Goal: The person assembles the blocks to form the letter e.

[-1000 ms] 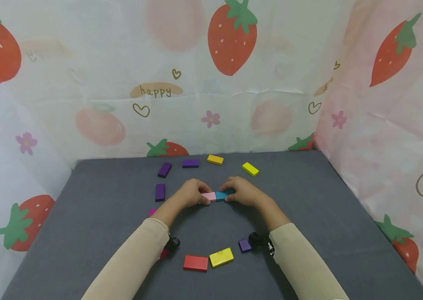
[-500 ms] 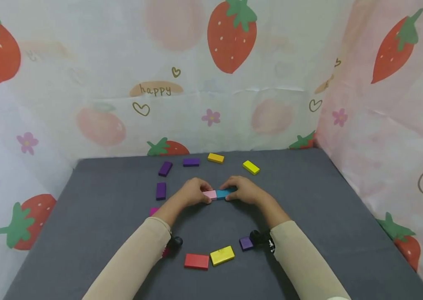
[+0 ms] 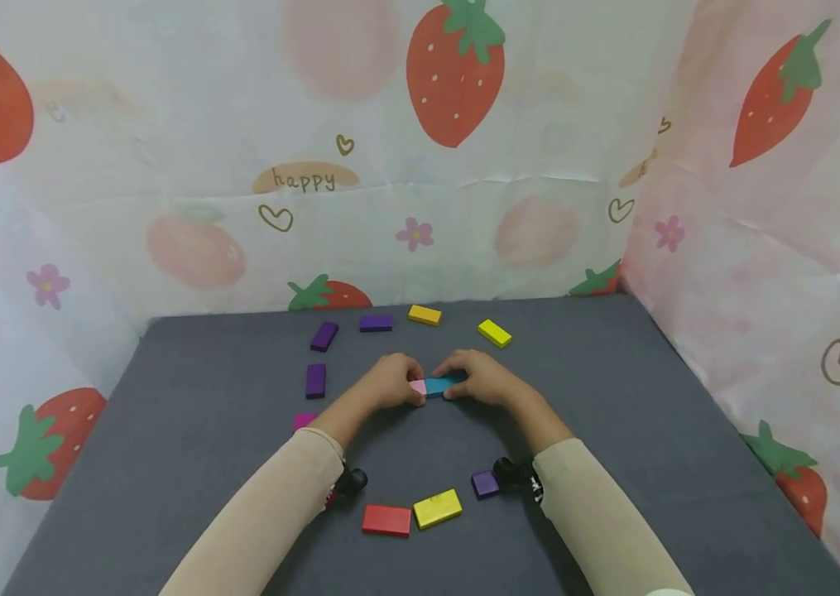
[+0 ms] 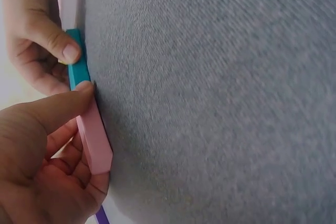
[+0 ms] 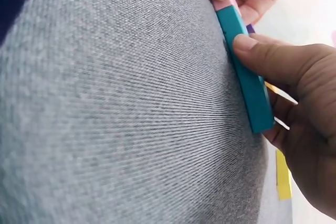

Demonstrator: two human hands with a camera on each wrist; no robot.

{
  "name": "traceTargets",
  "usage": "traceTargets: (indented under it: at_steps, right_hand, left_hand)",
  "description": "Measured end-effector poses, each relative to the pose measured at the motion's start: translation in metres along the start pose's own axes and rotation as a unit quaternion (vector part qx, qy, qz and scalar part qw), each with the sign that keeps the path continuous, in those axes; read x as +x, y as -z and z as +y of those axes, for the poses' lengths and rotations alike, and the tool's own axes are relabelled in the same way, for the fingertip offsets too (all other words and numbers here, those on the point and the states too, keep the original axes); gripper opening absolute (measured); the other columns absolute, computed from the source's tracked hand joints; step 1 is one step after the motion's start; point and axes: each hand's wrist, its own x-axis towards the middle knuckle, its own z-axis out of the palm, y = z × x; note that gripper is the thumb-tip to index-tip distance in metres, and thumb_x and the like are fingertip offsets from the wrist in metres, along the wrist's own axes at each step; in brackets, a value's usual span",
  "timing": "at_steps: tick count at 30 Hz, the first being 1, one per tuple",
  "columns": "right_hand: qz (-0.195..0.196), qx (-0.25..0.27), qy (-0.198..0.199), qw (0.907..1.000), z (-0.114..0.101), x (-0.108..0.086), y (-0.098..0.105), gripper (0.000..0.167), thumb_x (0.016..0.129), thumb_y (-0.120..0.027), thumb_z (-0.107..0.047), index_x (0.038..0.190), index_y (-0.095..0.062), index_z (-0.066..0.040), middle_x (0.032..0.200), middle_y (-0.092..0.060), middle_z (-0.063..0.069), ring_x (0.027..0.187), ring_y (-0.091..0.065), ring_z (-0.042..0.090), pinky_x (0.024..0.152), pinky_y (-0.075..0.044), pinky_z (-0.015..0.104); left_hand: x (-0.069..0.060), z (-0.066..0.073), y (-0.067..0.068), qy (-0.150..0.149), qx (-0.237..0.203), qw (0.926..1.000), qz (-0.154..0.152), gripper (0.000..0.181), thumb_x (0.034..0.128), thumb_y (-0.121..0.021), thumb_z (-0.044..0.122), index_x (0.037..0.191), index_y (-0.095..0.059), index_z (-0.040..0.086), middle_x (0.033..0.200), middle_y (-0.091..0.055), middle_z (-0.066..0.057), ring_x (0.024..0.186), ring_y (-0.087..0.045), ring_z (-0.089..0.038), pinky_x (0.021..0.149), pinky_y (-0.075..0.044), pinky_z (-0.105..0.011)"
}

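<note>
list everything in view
Pink block: 1, pink, centre
Teal block: 1, teal, centre
Purple blocks: 4, purple, three far left, one near
Orange block: 1, orange, far
Yellow blocks: 2, yellow, far right, near middle
Magenta block: 1, magenta, left
Red block: 1, red, near
Red sliver: 1, red, lower left
Tabletop: 1, grey, underneath
Strawberry-print sheeting: count unclear, pale, background
Wrist cameras: 2, black, wrists
Sleeves: 2, beige, forearms
Left hand: 1, gripping pink block
Right hand: 1, gripping teal block

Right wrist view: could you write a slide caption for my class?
The right grip holds a teal block end to end with a pink block.
</note>
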Motion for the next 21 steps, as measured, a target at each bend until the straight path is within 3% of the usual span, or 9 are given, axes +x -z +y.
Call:
traceTargets:
  at_steps: [11, 21]
  right_hand:
    - [0.008, 0.016, -0.006, 0.9998, 0.0004, 0.0001, -0.0013, 0.033, 0.091, -0.079, -0.018, 0.124, -0.074, -0.019, 0.125, -0.068, -0.001, 0.116, -0.057, 0.020, 0.102, -0.047, 0.042]
    - [0.009, 0.019, -0.015, 0.9997, 0.0013, -0.0008, -0.0036, 0.034, 0.091, -0.079, -0.021, 0.125, -0.073, -0.020, 0.126, -0.068, -0.002, 0.117, -0.056, 0.021, 0.103, -0.047, 0.042]
  left_hand:
    - [0.0030, 0.0052, -0.0028, 0.002, 0.012, 0.9999, 0.009, 0.027, 0.0814, -0.088, 0.021, 0.100, -0.075, 0.006, 0.092, -0.070, -0.002, 0.080, -0.059, -0.016, 0.070, -0.048, -0.028]
    - [0.0039, 0.0041, -0.0038, -0.004, -0.007, 0.9998, 0.018, 0.026, 0.0787, -0.090, 0.019, 0.098, -0.077, 0.007, 0.089, -0.071, -0.002, 0.079, -0.059, -0.015, 0.069, -0.048, -0.027]
